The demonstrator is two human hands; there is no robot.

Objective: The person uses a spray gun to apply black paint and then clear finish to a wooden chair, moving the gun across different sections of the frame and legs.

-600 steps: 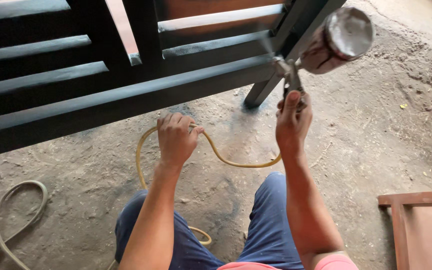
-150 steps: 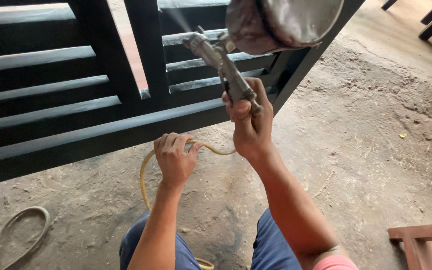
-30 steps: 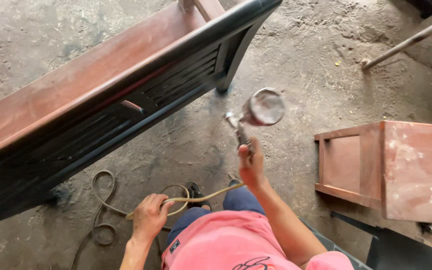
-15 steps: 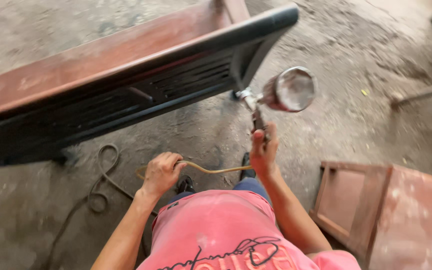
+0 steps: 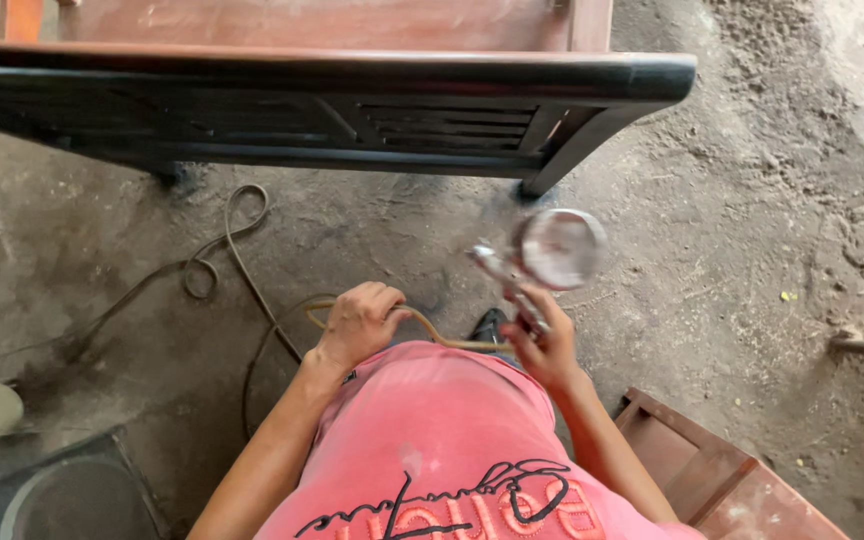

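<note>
Partly blurred, our metal spray gun with its round silver cup point(image 5: 552, 252) sits gripped in our right hand point(image 5: 544, 345), fingers wrapped around the handle; nozzle detail unreadable. Our left hand point(image 5: 357, 322) is closed over the yellowish air hose point(image 5: 430, 330), which vanishes behind our pink shirt point(image 5: 452, 450). Ahead, the long black-painted slatted wooden bench point(image 5: 352, 100) is cut off at the left edge. A reddish wooden frame point(image 5: 712, 470) crowds lower right. Open dusty concrete floor point(image 5: 752, 230) lies to the right.

A black-painted bench point(image 5: 322, 110) with reddish-brown seat, yellowish hose point(image 5: 432, 330), silvery spray gun point(image 5: 542, 255), pink shirt point(image 5: 452, 450).
</note>
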